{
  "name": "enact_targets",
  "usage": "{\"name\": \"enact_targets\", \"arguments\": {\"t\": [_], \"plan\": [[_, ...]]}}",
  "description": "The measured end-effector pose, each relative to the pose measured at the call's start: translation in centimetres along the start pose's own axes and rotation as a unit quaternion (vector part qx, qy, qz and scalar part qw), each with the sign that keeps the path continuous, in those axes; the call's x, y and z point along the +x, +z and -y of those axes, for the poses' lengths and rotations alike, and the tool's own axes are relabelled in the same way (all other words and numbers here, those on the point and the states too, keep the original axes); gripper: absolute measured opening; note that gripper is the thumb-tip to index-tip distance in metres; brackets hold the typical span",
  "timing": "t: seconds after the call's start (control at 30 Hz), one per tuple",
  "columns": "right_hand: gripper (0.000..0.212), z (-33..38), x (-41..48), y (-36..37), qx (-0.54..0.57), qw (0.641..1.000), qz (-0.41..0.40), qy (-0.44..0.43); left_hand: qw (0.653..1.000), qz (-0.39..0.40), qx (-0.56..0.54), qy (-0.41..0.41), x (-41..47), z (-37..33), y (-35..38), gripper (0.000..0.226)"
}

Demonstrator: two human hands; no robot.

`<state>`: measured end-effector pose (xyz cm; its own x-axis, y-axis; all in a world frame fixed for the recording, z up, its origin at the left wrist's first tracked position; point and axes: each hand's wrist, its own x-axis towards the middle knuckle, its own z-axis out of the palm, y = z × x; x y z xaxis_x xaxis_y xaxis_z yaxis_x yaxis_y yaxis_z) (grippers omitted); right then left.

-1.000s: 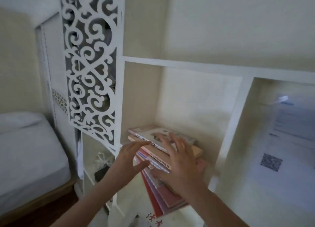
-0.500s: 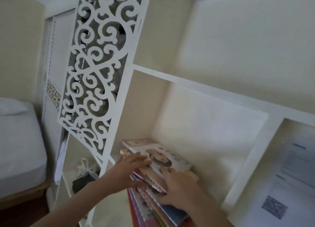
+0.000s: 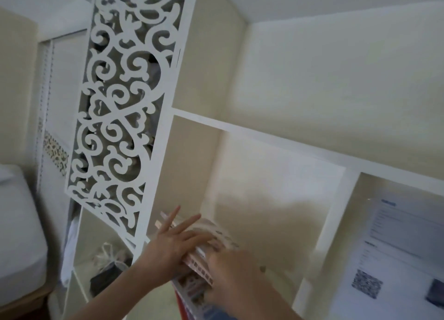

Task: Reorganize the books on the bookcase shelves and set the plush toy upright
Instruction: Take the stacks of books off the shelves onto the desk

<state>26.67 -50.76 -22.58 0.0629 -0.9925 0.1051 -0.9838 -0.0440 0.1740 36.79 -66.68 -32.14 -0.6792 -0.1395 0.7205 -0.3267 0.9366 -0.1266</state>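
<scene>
I see a white bookcase [image 3: 264, 133], with a carved scrollwork panel [image 3: 120, 117] at its left. A stack of books [image 3: 216, 232] lies flat in the middle compartment, by its left wall. The left hand [image 3: 173, 245] rests straight-fingered on top. The right hand [image 3: 237, 276] covers the near edge; I cannot tell its grip through the blur.

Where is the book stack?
Head view, low centre: the book stack sits in the cubby right of the scrollwork panel, under left hand and right hand.

White scroll-cutout panel [image 3: 113, 125], cream shelf back [image 3: 276, 199], pink dotted book [image 3: 199, 269], leopard-print strip [image 3: 56, 152], blk/wht QR sheet [image 3: 396, 247].
</scene>
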Motion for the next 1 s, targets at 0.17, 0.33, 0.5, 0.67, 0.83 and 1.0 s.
{"name": "enact_targets", "arguments": {"t": [0.17,0.33,0.5,0.67,0.83,1.0], "plan": [[0.061,-1.2,-2.4,3.2,0.246,0.958,-0.076,0.128,0.997,-0.022,-0.070,-0.033,-2.7,-0.3,1.0,0.042],[0.052,-3.9,-0.4,2.2,0.422,0.885,-0.102,0.167,0.972,-0.119,-0.194,-0.061,-4.5,-0.2,-1.3,0.032],[0.072,-3.9,-0.4,2.3,0.486,0.862,-0.002,0.148,0.987,-0.019,-0.131,-0.093,-11.3,7.8,2.9,0.035],[0.084,-3.7,-1.5,4.4,0.700,0.699,0.081,0.123,0.988,-0.030,-0.139,-0.053,-10.5,4.1,-2.0,0.035],[0.071,-3.0,-4.0,2.9,0.674,0.731,0.031,0.104,0.982,-0.079,-0.171,-0.019,-7.6,-4.0,-9.9,0.039],[0.048,-1.1,-9.9,-0.3,0.664,0.742,-0.016,0.091,0.983,-0.115,-0.135,0.042,-7.6,-6.9,-13.1,0.032]]}}
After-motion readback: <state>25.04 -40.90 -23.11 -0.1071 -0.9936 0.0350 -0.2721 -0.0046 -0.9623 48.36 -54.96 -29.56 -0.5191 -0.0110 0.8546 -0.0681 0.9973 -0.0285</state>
